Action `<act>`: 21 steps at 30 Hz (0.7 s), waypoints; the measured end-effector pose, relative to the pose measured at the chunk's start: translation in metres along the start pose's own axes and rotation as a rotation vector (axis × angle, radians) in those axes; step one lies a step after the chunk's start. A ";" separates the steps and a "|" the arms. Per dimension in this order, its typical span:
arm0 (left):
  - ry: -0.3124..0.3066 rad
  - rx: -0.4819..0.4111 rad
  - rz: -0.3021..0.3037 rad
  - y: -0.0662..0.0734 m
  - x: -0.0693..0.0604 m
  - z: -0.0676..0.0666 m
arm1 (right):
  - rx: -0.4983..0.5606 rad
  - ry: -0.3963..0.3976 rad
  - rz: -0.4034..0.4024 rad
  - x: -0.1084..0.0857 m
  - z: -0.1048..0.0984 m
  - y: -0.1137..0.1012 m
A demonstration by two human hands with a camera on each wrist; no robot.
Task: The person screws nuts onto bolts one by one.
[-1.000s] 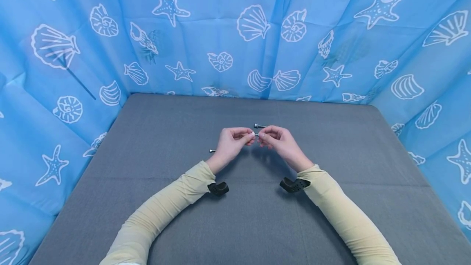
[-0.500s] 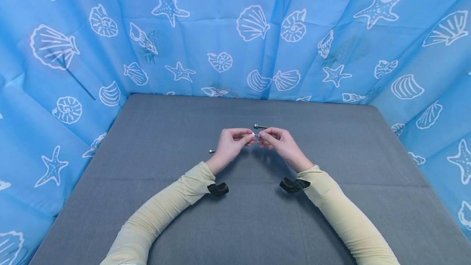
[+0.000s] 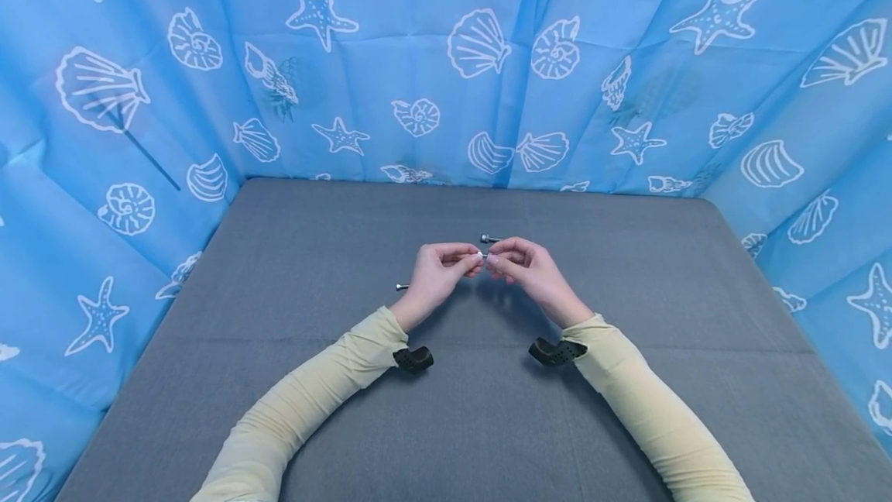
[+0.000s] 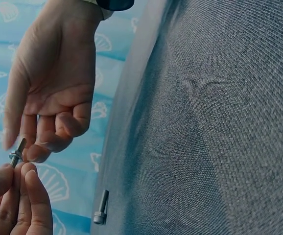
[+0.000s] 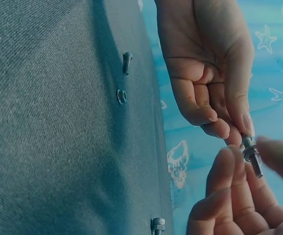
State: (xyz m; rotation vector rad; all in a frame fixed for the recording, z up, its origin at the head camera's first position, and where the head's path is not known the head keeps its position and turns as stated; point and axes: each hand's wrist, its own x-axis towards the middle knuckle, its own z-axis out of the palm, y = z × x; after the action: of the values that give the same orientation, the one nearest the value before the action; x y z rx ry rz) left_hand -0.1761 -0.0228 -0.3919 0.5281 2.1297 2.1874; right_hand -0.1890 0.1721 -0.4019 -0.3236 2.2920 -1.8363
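My left hand pinches the head end of a small metal bolt, which carries a nut with a wider rim partway along its shank. Fingers of my right hand are at the nut from the other side; in the right wrist view its thumb is blurred beside the nut, and whether it touches cannot be told. The shank's tip points toward the right palm. Both hands are held above the table, fingertips nearly meeting.
On the grey table, a bolt with a nut lies beyond the hands, and another bolt left of the left wrist. The right wrist view shows a loose nut near a bolt. A blue patterned curtain surrounds the table.
The right thumb and fingers have shifted slightly at the nut, covering more of the bolt. My left hand holds almost still.
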 end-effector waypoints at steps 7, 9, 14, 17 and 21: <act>-0.031 -0.034 -0.017 0.000 0.001 -0.002 | 0.022 -0.003 -0.056 -0.002 0.000 -0.002; -0.042 -0.042 -0.020 -0.001 0.001 -0.002 | 0.017 0.000 -0.051 -0.002 -0.001 -0.002; -0.059 -0.037 -0.014 -0.002 0.002 -0.003 | 0.008 0.008 -0.045 -0.002 0.000 -0.002; -0.051 -0.018 -0.008 -0.001 0.002 -0.002 | -0.009 0.008 -0.033 -0.001 0.001 -0.001; -0.029 0.013 0.003 0.000 0.001 0.000 | -0.020 0.000 0.019 0.000 0.002 -0.001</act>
State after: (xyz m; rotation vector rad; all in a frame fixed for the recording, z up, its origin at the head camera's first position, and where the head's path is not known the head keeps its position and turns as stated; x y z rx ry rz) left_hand -0.1774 -0.0226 -0.3914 0.5600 2.1323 2.1551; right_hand -0.1885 0.1700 -0.4017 -0.3038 2.3072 -1.8058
